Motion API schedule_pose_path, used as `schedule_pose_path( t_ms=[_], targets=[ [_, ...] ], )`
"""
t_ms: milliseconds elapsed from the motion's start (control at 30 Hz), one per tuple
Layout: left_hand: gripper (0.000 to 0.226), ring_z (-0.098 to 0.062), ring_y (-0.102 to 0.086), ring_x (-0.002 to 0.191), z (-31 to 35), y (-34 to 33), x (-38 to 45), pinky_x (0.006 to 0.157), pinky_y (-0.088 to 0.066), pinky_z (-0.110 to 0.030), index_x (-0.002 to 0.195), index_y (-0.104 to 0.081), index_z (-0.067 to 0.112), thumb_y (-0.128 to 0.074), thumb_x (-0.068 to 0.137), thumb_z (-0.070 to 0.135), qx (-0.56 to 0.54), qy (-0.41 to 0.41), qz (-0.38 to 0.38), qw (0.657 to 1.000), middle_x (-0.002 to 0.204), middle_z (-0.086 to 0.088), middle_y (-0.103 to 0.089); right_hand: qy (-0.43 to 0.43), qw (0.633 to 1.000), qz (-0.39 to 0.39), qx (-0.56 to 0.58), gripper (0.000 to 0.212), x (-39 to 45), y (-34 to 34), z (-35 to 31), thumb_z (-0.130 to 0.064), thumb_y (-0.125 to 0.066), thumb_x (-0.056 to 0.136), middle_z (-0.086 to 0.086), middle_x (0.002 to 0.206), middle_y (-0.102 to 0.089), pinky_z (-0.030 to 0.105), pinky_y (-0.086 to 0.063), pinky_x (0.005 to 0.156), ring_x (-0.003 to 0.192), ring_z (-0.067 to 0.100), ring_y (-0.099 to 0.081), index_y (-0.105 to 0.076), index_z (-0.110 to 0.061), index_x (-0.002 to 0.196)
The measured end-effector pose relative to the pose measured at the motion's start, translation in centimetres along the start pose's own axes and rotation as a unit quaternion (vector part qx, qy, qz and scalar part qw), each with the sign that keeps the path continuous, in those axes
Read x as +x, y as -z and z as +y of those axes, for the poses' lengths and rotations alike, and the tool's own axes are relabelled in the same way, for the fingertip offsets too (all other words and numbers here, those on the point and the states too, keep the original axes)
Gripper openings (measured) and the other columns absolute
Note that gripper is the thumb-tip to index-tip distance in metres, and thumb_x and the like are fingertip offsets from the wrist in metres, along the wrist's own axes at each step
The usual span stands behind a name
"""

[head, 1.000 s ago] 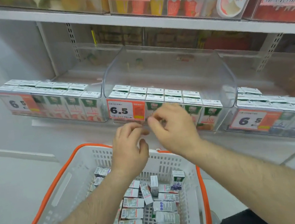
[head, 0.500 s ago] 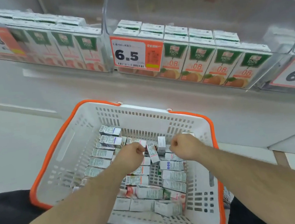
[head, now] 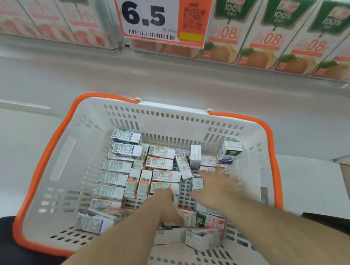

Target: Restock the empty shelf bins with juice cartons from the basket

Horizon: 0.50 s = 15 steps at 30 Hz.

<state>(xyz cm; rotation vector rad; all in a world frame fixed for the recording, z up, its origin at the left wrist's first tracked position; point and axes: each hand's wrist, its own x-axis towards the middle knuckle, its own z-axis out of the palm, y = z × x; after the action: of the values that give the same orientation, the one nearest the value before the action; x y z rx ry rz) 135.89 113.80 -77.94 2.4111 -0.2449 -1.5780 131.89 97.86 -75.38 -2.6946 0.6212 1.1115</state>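
Both hands reach down into the white slotted plastic basket with orange rim (head: 66, 144): the left hand (head: 167, 207) curls onto flat-lying small white juice cartons (head: 118, 178), nearer than the spread, empty right hand (head: 217, 190).

"6.5" on the price tag (head: 167, 13); "100%", "08" on shelf cartons (head: 271, 25)

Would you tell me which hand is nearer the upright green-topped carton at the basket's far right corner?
Right. The right hand reaches just below-left of that carton; the left hand lies farther off, lower in the basket.
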Motion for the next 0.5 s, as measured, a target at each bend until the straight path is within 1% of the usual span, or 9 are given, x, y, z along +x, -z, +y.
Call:
schedule_pose_path(
  t_ms=[67, 100, 167, 200, 267, 333, 400, 433, 500],
  targets=[
    [0.072, -0.021, -0.058, 0.098, -0.1, -0.2, -0.2, 0.085, -0.057, -0.036, 0.127, -0.046, 0.021, -0.085, 0.067, 0.029, -0.031, -0.028, 0.009, 0.999, 0.126, -0.002, -0.044, -0.043, 0.998, -0.014, 0.051, 0.088, 0.6, -0.4, -0.4, -0.082, -0.043, 0.076, 0.011, 0.153, -0.031, 0.045, -0.046, 0.098, 0.130, 0.036, -0.046, -0.030, -0.034, 0.149],
    [0.066, -0.019, -0.060, 0.094, -0.3, -0.3, -0.2, 0.083, -0.057, -0.036, 0.124, -0.048, 0.022, -0.084, 0.068, 0.027, -0.056, -0.035, 0.010, 0.998, 0.122, -0.001, -0.047, -0.059, 0.996, -0.013, 0.059, 0.089, 0.8, -0.4, -0.7, -0.084, -0.040, 0.075, 0.010, 0.153, -0.032, 0.045, -0.045, 0.098, 0.130, 0.036, -0.045, -0.031, -0.034, 0.148],
    [0.057, -0.016, -0.060, 0.084, -0.5, -0.1, -0.6, 0.075, -0.058, -0.034, 0.118, -0.049, 0.022, -0.082, 0.072, 0.026, -0.090, -0.035, 0.001, 0.995, 0.114, -0.001, -0.051, -0.073, 0.996, -0.005, 0.050, 0.082, 0.9, 0.1, -1.1, -0.079, -0.042, 0.080, 0.011, 0.152, -0.034, 0.045, -0.043, 0.099, 0.131, 0.036, -0.044, -0.033, -0.033, 0.147],
    [0.053, -0.016, -0.059, 0.078, -0.5, 0.1, -0.9, 0.068, -0.057, -0.033, 0.116, -0.049, 0.022, -0.081, 0.073, 0.026, -0.097, -0.032, -0.005, 0.995, 0.113, -0.002, -0.053, -0.073, 0.996, -0.004, 0.053, 0.077, 0.8, 0.4, -1.1, -0.074, -0.044, 0.082, 0.010, 0.151, -0.036, 0.044, -0.043, 0.100, 0.130, 0.036, -0.044, -0.035, -0.032, 0.146],
    [0.049, -0.017, -0.057, 0.064, -0.4, 0.8, -1.4, 0.054, -0.051, -0.029, 0.113, -0.050, 0.022, -0.078, 0.073, 0.025, -0.126, -0.019, 0.000, 0.992, 0.108, -0.004, -0.057, -0.066, 0.995, -0.011, 0.080, 0.073, 0.3, 1.4, -0.8, -0.070, -0.049, 0.077, 0.008, 0.143, -0.044, 0.041, -0.045, 0.098, 0.125, 0.034, -0.049, -0.044, -0.030, 0.138],
    [0.043, -0.016, -0.054, 0.060, -0.4, 2.0, -2.0, 0.054, -0.046, -0.026, 0.105, -0.055, 0.023, -0.078, 0.068, 0.024, -0.181, -0.019, 0.042, 0.982, 0.099, -0.003, -0.058, -0.043, 0.990, -0.022, 0.133, 0.063, -0.4, 2.7, -0.3, -0.066, -0.051, 0.068, 0.003, 0.124, -0.058, 0.036, -0.050, 0.091, 0.112, 0.028, -0.058, -0.057, -0.028, 0.118],
    [0.036, -0.016, -0.054, 0.066, -0.2, 3.7, -3.1, 0.060, -0.043, -0.025, 0.099, -0.059, 0.022, -0.079, 0.069, 0.022, -0.256, -0.038, 0.092, 0.962, 0.093, -0.002, -0.058, -0.003, 0.975, -0.034, 0.219, 0.039, -0.9, 4.2, 0.7, -0.055, -0.056, 0.073, 0.003, 0.098, -0.066, 0.033, -0.052, 0.079, 0.092, 0.021, -0.064, -0.061, -0.020, 0.092],
    [0.031, -0.016, -0.054, 0.069, 0.0, 4.6, -3.8, 0.062, -0.043, -0.025, 0.097, -0.061, 0.020, -0.079, 0.072, 0.019, -0.301, -0.049, 0.112, 0.946, 0.090, -0.002, -0.059, 0.010, 0.961, -0.036, 0.275, 0.032, -1.2, 5.1, 1.2, -0.050, -0.057, 0.078, 0.004, 0.088, -0.065, 0.033, -0.051, 0.075, 0.083, 0.019, -0.064, -0.060, -0.018, 0.084],
    [0.018, -0.015, -0.055, 0.071, 0.5, 6.4, -5.3, 0.066, -0.043, -0.027, 0.091, -0.063, 0.014, -0.076, 0.078, 0.013, -0.413, -0.077, 0.139, 0.897, 0.084, -0.003, -0.061, -0.001, 0.912, -0.059, 0.406, 0.028, -2.3, 7.1, 1.9, -0.045, -0.055, 0.087, 0.002, 0.076, -0.064, 0.028, -0.047, 0.067, 0.068, 0.015, -0.061, -0.059, -0.018, 0.084]
  ],
)
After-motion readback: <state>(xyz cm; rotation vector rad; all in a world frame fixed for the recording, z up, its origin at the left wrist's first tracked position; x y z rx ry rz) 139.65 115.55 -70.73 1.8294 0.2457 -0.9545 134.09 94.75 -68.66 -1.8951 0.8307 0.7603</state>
